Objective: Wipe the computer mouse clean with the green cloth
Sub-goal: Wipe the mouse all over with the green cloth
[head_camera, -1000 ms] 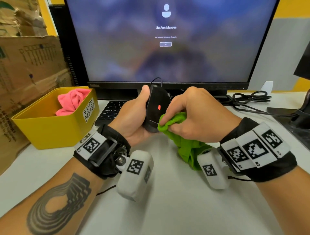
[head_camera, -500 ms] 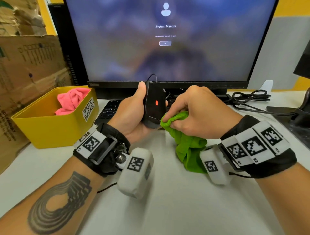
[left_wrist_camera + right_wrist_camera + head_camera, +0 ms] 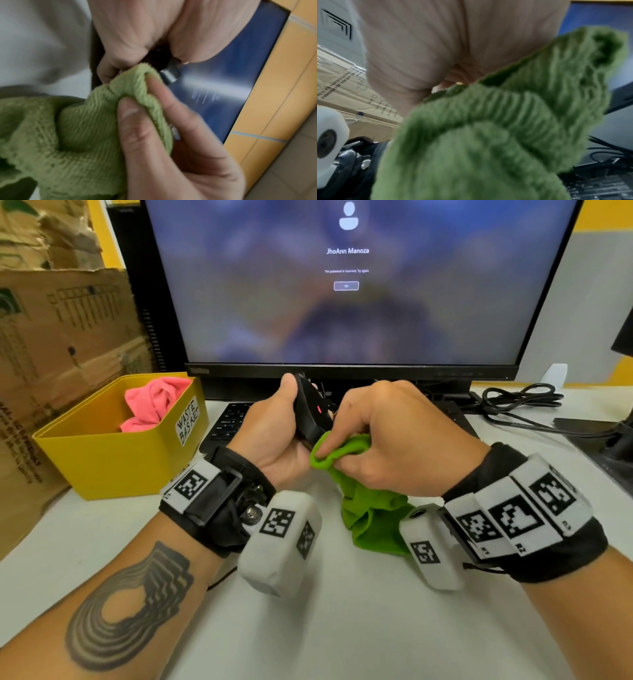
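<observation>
My left hand (image 3: 274, 429) grips the black computer mouse (image 3: 310, 414) above the desk, tilted on edge with its red-lit underside toward me. My right hand (image 3: 383, 440) pinches a bunched fold of the green cloth (image 3: 370, 508) and presses it against the mouse's lower end. The rest of the cloth hangs down to the desk. In the left wrist view, thumb and forefinger pinch the green cloth (image 3: 85, 128) just below the dark mouse (image 3: 159, 59), mostly hidden by my palm. The right wrist view is filled by blurred green cloth (image 3: 488, 135) and my palm.
A yellow waste basket (image 3: 113, 460) with a pink cloth (image 3: 150, 402) stands at the left, cardboard boxes (image 3: 61, 337) behind it. A monitor (image 3: 349, 285) rises close behind my hands, a keyboard (image 3: 229, 419) under it. Black cables (image 3: 520, 402) lie at the right.
The mouse has turned more edge-on in my left hand and shifted slightly down. My right hand has brought the cloth fold against the mouse's lower end.
</observation>
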`<state>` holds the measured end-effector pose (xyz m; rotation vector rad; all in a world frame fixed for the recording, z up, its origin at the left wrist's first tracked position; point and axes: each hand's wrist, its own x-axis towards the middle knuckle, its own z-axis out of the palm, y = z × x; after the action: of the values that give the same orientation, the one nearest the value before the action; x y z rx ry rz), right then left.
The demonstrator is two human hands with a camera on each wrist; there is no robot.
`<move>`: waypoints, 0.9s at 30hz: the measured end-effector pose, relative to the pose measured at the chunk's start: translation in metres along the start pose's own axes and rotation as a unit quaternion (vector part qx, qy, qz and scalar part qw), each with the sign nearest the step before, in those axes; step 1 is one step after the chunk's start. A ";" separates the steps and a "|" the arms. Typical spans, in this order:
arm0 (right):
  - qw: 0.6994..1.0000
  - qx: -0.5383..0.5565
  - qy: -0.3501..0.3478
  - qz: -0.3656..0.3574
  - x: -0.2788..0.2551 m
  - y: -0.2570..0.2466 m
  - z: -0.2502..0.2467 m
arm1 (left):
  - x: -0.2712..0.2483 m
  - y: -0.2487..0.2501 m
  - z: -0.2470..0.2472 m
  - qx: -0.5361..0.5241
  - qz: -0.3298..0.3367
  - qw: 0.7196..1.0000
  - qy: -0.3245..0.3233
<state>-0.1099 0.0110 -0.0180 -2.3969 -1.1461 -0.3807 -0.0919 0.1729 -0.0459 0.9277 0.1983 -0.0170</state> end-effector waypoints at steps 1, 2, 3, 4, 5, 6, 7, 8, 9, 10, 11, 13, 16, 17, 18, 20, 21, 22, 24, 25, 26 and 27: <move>1.000 -0.007 0.001 0.011 0.000 0.002 0.000 | 0.002 0.001 -0.002 -0.008 -0.010 1.000 -0.002; 1.000 -0.015 0.003 0.023 0.001 0.005 -0.001 | 0.002 0.003 -0.002 -0.014 -0.023 1.000 -0.011; 0.999 -0.023 0.007 0.032 0.001 0.008 -0.002 | 0.002 0.003 -0.003 -0.012 -0.034 0.999 -0.016; 0.999 -0.028 0.014 0.041 0.000 0.012 -0.004 | 0.002 0.004 -0.004 -0.012 -0.043 0.999 -0.020; 0.998 -0.027 0.026 0.050 0.000 0.015 -0.006 | 0.002 0.005 -0.005 -0.008 -0.052 0.998 -0.025; 0.997 -0.020 0.042 0.060 -0.001 0.018 -0.008 | 0.002 0.006 -0.005 -0.002 -0.061 0.998 -0.029; 0.996 -0.009 0.062 0.069 -0.002 0.021 -0.011 | 0.003 0.005 -0.007 0.009 -0.068 0.997 -0.033; 0.993 0.004 0.085 0.079 -0.002 0.025 -0.013 | 0.004 0.004 -0.007 0.020 -0.072 0.996 -0.037; 0.990 0.019 0.109 0.089 -0.002 0.028 -0.016 | 0.005 0.003 -0.007 0.033 -0.073 0.996 -0.038; 0.985 0.037 0.132 0.100 -0.002 0.032 -0.018 | 0.006 0.001 -0.006 0.041 -0.072 0.996 -0.037; 0.981 0.053 0.152 0.112 -0.002 0.035 -0.019 | 0.007 -0.001 -0.006 0.046 -0.068 0.996 -0.036; 0.971 0.073 0.175 0.146 0.000 0.041 -0.020 | 0.008 -0.004 -0.007 0.043 -0.062 0.996 -0.044; 0.955 0.088 0.184 0.214 0.003 0.046 -0.017 | 0.000 -0.004 -0.002 0.084 -0.034 0.994 -0.054; 0.951 0.084 0.182 0.233 0.003 0.047 -0.016 | -0.004 -0.005 0.000 0.126 -0.018 0.990 -0.065; 0.948 0.081 0.180 0.251 0.003 0.046 -0.015 | -0.008 -0.008 0.002 0.172 0.004 0.981 -0.086; 0.943 0.081 0.176 0.272 0.004 0.042 -0.012 | -0.011 -0.015 0.002 0.250 0.049 0.961 -0.112; 0.942 0.085 0.177 0.272 0.005 0.039 -0.010 | -0.010 -0.019 -0.001 0.286 0.066 0.949 -0.114; 0.942 0.094 0.180 0.269 0.006 0.037 -0.008 | -0.008 -0.021 -0.004 0.322 0.079 0.937 -0.112; 0.937 0.159 0.174 0.259 0.008 0.032 -0.004 | -0.007 -0.025 -0.006 0.374 0.095 0.914 -0.123; 0.929 0.215 0.158 0.257 0.008 0.029 -0.004 | -0.006 -0.025 -0.007 0.379 0.098 0.911 -0.132; 0.916 0.274 0.141 0.257 0.010 0.029 -0.005 | -0.006 -0.024 -0.007 0.377 0.102 0.910 -0.138; 0.900 0.327 0.121 0.261 0.011 0.029 -0.006 | -0.006 -0.023 -0.007 0.377 0.107 0.910 -0.137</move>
<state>-0.0807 -0.0007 -0.0156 -1.8759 -0.3877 -0.0803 -0.1008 0.1646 -0.0672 1.7020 -0.1941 -0.0218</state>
